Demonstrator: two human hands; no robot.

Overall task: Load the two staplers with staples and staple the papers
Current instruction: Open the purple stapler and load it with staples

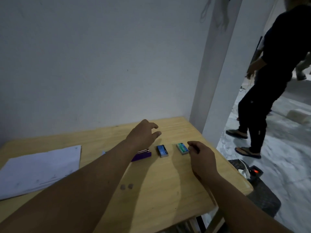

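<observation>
Crossing the wooden desk from the near edge, two bare forearms are seen reaching toward its far right corner. Two small dark spots are marked on the desk surface between the arms. At the left, a loose stack of white papers is laid flat, faintly printed, the text too blurred to be read. The right hand is held just beside a green staple box, its fingers curled loosely and the fingertips touching or nearly touching the box's right edge; which of the two cannot be told. A blue staple box is set near the green one, and a white "10" can be read on its lid. A purple stapler lies just left of the blue box, partly hidden under the left wrist. The left hand is held above the desk beyond the stapler, fingers spread and empty. Only one stapler is visible. Beyond the desk, a plain white wall is seen, and at the right a person in dark clothes is standing on the floor.
</observation>
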